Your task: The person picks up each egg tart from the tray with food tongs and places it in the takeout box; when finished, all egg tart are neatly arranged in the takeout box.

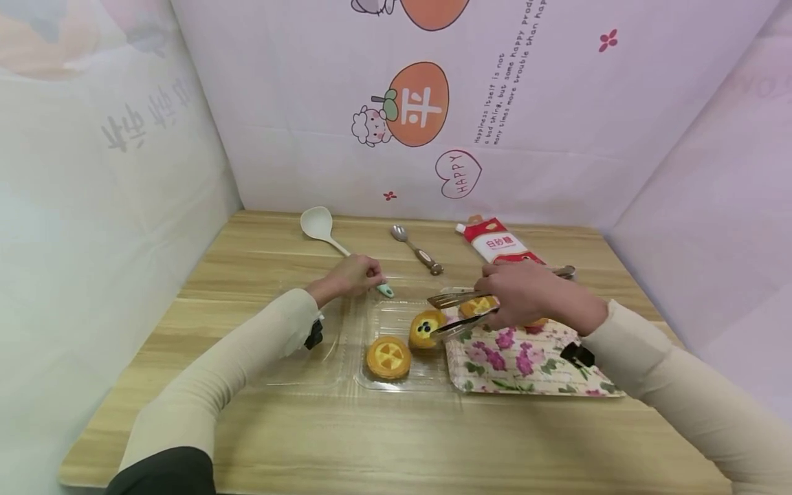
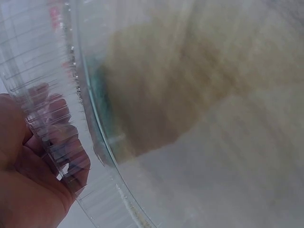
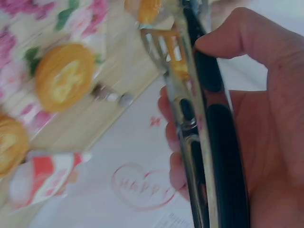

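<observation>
Two hands are working over one wooden bench [image 1: 284, 440]. The right hand [image 1: 522, 295] is gripping one pair of metal tongs [image 1: 464, 324], its thumb and fingers closing round the two dark-padded handles. The two tips are standing apart at one berry-topped tart [image 1: 423, 326]; whether they are touching it cannot be told. The left hand [image 1: 353, 275] is curling its fingers at an edge of one clear container [image 1: 427, 375], with the plastic passing between thumb and fingers in the left wrist view.

Four tarts are showing in all. Two are sitting in the container's right half: the berry-topped one and, just beside it, one yellow-patterned tart [image 1: 388, 357]. Two more are resting on one floral tray [image 1: 557, 381], the nearer-left [image 1: 478, 306] partly behind the tongs and the other [image 1: 535, 323] mostly behind the right hand.

Farther back, three things are lying: one white ladle [image 1: 317, 223], one small brown-handled utensil [image 1: 425, 258] and one red-and-white pouch [image 1: 498, 242].
</observation>
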`<control>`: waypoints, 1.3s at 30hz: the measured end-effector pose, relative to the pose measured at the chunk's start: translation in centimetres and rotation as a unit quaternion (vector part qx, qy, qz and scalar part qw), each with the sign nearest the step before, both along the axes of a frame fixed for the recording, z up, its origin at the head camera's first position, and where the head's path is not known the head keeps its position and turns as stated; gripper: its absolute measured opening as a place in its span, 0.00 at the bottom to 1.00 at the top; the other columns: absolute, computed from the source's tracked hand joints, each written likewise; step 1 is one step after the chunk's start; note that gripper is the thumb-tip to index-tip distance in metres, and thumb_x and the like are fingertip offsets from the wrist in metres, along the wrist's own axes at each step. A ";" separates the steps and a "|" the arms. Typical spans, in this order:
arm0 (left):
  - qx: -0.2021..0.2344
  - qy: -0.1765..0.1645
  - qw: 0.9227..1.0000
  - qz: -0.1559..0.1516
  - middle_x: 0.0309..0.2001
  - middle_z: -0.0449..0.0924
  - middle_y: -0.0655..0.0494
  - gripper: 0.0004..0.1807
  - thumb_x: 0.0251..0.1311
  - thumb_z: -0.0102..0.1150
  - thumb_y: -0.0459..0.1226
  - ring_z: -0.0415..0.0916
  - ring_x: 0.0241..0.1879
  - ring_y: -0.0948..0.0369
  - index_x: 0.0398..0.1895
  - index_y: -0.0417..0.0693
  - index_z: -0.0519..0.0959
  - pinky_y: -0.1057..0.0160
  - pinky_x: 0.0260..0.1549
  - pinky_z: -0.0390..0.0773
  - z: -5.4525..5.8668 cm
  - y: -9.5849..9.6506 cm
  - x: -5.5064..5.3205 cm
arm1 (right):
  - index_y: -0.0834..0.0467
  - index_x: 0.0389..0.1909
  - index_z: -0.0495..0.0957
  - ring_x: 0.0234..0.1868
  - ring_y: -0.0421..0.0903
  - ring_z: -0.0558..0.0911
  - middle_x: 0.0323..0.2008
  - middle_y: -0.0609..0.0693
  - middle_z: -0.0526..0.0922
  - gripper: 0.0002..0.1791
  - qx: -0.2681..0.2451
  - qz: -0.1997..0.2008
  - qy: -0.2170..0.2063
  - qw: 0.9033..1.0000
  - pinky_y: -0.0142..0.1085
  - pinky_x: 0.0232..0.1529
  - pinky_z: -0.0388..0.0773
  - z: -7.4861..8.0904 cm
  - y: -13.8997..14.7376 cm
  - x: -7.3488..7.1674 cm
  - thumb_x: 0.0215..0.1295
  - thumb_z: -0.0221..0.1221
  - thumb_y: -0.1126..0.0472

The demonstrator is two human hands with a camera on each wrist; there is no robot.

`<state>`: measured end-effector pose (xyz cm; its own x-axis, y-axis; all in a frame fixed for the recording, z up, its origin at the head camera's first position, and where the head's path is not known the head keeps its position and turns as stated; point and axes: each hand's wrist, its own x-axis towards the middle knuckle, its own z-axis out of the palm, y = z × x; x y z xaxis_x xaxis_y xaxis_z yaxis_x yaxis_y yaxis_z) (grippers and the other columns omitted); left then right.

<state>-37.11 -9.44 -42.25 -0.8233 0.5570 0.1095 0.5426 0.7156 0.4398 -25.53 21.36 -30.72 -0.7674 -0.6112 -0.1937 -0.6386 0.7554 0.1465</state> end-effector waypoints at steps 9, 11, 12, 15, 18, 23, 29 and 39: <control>-0.007 -0.006 1.000 0.015 0.26 0.80 0.56 0.10 0.65 0.62 0.42 0.70 0.25 0.62 0.30 0.45 0.82 0.65 0.29 0.70 0.3 -1.0 -0.1 | 0.55 0.52 0.81 0.30 0.42 0.71 0.44 0.51 0.79 0.26 -0.033 0.033 0.039 0.998 0.38 0.25 0.63 -0.4 1.3 0.3 0.50 0.61 0.53; -0.004 -0.008 1.000 0.011 0.26 0.80 0.56 0.10 0.64 0.62 0.41 0.70 0.25 0.62 0.30 0.45 0.82 0.65 0.29 0.70 0.3 -1.0 -0.1 | 0.56 0.51 0.81 0.30 0.43 0.71 0.42 0.51 0.78 0.25 -0.023 0.041 0.045 0.998 0.37 0.24 0.64 -0.3 0.7 0.2 0.51 0.62 0.52; -0.002 -0.010 1.000 0.011 0.26 0.80 0.56 0.09 0.64 0.62 0.41 0.71 0.25 0.62 0.30 0.45 0.82 0.65 0.29 0.70 0.3 -0.9 0.0 | 0.56 0.50 0.81 0.30 0.43 0.70 0.41 0.51 0.78 0.24 -0.017 0.046 0.045 0.998 0.37 0.24 0.65 -0.2 0.3 0.2 0.51 0.62 0.52; 0.003 -0.012 1.000 0.011 0.26 0.80 0.56 0.09 0.64 0.63 0.40 0.70 0.25 0.62 0.30 0.45 0.82 0.65 0.28 0.70 0.2 -0.7 0.0 | 0.57 0.47 0.82 0.30 0.43 0.70 0.37 0.50 0.76 0.22 0.001 0.059 0.038 0.998 0.37 0.25 0.66 -0.2 -1.0 -0.1 0.51 0.64 0.51; 0.005 -0.012 1.000 0.007 0.25 0.80 0.56 0.09 0.64 0.63 0.40 0.70 0.24 0.62 0.29 0.45 0.81 0.65 0.28 0.70 -0.1 -0.5 0.0 | 0.55 0.41 0.82 0.31 0.44 0.70 0.33 0.47 0.75 0.19 0.021 0.065 0.027 0.997 0.37 0.27 0.67 -0.5 -2.2 -0.4 0.50 0.66 0.50; 0.002 -0.011 1.000 0.001 0.24 0.79 0.57 0.10 0.64 0.62 0.41 0.69 0.24 0.62 0.29 0.46 0.81 0.65 0.28 0.69 -0.2 0.0 -0.1 | 0.54 0.36 0.82 0.32 0.45 0.71 0.30 0.47 0.73 0.19 0.044 0.068 0.024 0.996 0.38 0.26 0.68 -1.1 -3.1 -0.8 0.49 0.68 0.46; -0.004 -0.013 1.000 0.007 0.24 0.79 0.57 0.10 0.65 0.62 0.41 0.69 0.24 0.62 0.29 0.46 0.81 0.66 0.27 0.68 -0.3 0.2 -0.1 | 0.54 0.36 0.81 0.33 0.46 0.72 0.31 0.48 0.74 0.20 0.052 0.066 0.025 0.996 0.40 0.28 0.72 -1.5 -3.5 -0.8 0.48 0.69 0.45; -0.008 -0.014 1.000 0.005 0.25 0.79 0.57 0.11 0.65 0.61 0.43 0.69 0.25 0.62 0.30 0.46 0.81 0.66 0.28 0.69 -0.3 0.1 -0.4 | 0.53 0.33 0.80 0.32 0.45 0.72 0.31 0.47 0.74 0.16 0.049 0.077 0.033 0.995 0.39 0.27 0.72 -1.8 -3.5 -0.2 0.49 0.66 0.47</control>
<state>-37.48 -9.30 -42.53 -0.8319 0.5496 0.0767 0.5223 0.7288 0.4428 -25.69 17.91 -32.51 -0.6785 -0.7038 -0.2102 -0.7328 0.6290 0.2596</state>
